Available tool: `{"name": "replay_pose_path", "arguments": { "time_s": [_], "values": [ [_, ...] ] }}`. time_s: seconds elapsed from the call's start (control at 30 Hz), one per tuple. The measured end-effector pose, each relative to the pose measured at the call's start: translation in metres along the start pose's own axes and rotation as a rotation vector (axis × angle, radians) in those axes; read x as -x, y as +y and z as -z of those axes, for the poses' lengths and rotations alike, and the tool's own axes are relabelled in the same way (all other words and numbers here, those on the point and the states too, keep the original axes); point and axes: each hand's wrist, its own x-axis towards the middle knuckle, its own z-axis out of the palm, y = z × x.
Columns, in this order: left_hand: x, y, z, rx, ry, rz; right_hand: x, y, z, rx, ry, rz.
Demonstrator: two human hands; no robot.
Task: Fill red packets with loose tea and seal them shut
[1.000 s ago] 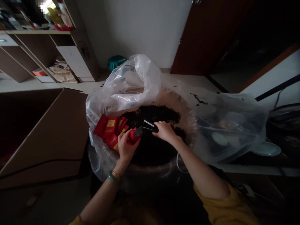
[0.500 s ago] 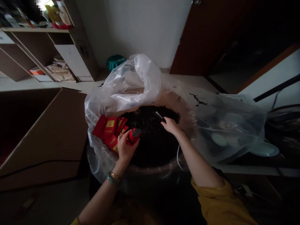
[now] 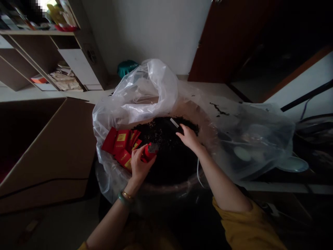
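My left hand [image 3: 139, 163] is closed round a small red pouch [image 3: 149, 152], held open-mouthed above a heap of dark loose tea [image 3: 166, 139]. My right hand [image 3: 189, 136] grips a small dark scoop [image 3: 176, 124] whose tip is dug into the far part of the heap. The tea fills a wide round basket lined with a clear plastic bag [image 3: 145, 90]. A fan of several more red pouches [image 3: 121, 142] lies at the basket's left edge, just beside my left hand.
A brown cardboard box [image 3: 47, 146] stands at the left. Behind it is an open shelf unit [image 3: 52, 52] with papers. The plastic sheet spreads right over plates [image 3: 241, 152]. A dark red door [image 3: 223, 38] is at the back right.
My right hand has carried the scoop away from the pouch's mouth and up into the far side of the tea heap. My left hand and its pouch have stayed put.
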Motion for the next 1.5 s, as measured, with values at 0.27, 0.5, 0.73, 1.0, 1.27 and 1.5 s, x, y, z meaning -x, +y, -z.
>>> {"name": "replay_pose_path", "arguments": {
  "time_s": [0.27,0.5,0.73,1.0,1.27,1.5],
  "values": [
    [0.001,-0.001,0.0,-0.013,-0.024,-0.028,0.015,-0.025,0.001,0.014,-0.084,0.216],
    [0.001,0.0,-0.001,-0.023,-0.062,-0.059,0.038,-0.05,-0.003,0.235,-0.313,0.16],
    [0.001,-0.001,-0.002,-0.045,-0.074,-0.079,0.03,-0.045,0.004,0.138,-0.398,0.162],
    [0.001,0.0,-0.002,-0.061,-0.085,-0.063,0.028,-0.042,0.009,0.046,-0.415,0.223],
    [-0.002,0.0,-0.004,-0.101,-0.097,-0.047,0.023,-0.045,0.027,-0.369,-0.135,0.265],
    [-0.006,0.008,-0.013,-0.109,-0.109,-0.04,0.042,-0.083,0.025,-0.613,0.07,0.288]
  ]
}}
